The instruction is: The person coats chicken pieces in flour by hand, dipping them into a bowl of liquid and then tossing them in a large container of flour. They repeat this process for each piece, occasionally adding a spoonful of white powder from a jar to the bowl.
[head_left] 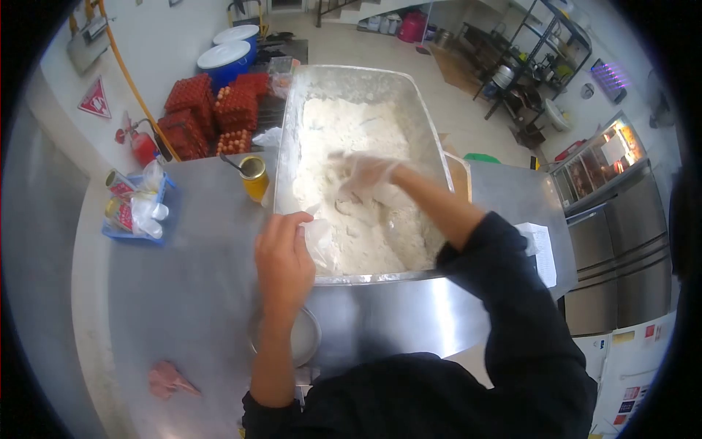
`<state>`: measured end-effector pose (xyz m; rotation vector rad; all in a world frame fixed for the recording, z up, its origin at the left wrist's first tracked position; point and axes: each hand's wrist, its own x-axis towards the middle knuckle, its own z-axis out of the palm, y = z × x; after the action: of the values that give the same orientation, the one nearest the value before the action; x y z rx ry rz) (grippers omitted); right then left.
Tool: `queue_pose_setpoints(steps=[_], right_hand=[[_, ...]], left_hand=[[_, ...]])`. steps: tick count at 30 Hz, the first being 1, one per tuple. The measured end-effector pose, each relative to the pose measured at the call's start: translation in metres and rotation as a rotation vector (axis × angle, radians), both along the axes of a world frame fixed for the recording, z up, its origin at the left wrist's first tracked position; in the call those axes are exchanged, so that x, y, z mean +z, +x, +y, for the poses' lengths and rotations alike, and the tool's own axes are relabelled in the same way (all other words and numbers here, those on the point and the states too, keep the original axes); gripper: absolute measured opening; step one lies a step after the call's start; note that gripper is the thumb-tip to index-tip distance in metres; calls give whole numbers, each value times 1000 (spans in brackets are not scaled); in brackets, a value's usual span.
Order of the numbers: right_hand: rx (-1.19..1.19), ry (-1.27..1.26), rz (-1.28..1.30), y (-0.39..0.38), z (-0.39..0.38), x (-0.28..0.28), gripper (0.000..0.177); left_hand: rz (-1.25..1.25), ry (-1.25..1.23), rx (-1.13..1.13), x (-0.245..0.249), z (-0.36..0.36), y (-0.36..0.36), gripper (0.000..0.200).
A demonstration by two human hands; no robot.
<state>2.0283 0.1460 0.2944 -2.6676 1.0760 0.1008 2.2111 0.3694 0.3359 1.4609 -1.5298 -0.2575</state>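
A large metal tub (284, 161) full of white flour-like powder (351, 132) stands on the steel table. My right hand (363, 175), in a thin clear plastic glove, is over the powder near the tub's middle. It is blurred, but its fingers look spread, with nothing seen in them. Bare, my left hand (284, 252) is closed at the tub's near left corner. Its fingers pinch a piece of thin whitish plastic (319, 245) that hangs over the powder. Partly behind my left forearm sits a round metal bowl (306, 336).
Left of the tub stands an open yellow jar (254, 179) with a spoon handle. A blue basket (139, 233) of packets and a pinkish flat piece (170, 379) lie farther left. Papers (541, 252) lie right; egg trays (186, 110) and blue barrels (225, 64) stand beyond.
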Motion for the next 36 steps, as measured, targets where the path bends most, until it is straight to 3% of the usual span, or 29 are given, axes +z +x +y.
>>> queue_pose_setpoints(steps=[1,4,8,11,14,17,20,23,25,26,27,30,34,36], right_hand=[[48,-14,88,12,-3,-10,55],[-28,155,302,25,4,-9,76],[-110,117,139,2,16,-29,59],[-49,80,-18,-19,29,-2,55],[-125,195,-201,-43,-1,10,52],[92,-159,-140,-48,6,46,44],[189,-185,-321,-46,37,65,42],[-184,322,301,-38,76,110,48],[186,331,541,-63,82,59,55],[0,676,407,-69,92,34,52],[-273,733,428,-44,124,70,49],[-486,731,292,-30,123,31,47],[-918,1091,-179,-34,120,-3,56],[-778,1174,-479,-30,124,-20,59]], left_hand=[[-37,8,2,0,-1,0,17],[-99,47,27,4,0,-5,19],[-143,39,43,5,-5,-6,20],[-135,38,42,3,-3,-5,20],[-135,42,53,0,-2,-4,20],[-68,-40,65,-3,-3,-4,21],[204,-116,87,0,-5,-1,20],[472,-235,126,-5,-6,6,18],[341,-221,145,-6,-7,10,17],[275,-215,155,-5,-8,11,16],[215,-143,138,-3,-6,9,16],[176,-105,75,-1,-5,3,15],[241,-108,41,0,-9,3,19],[300,-68,19,4,-8,3,21]])
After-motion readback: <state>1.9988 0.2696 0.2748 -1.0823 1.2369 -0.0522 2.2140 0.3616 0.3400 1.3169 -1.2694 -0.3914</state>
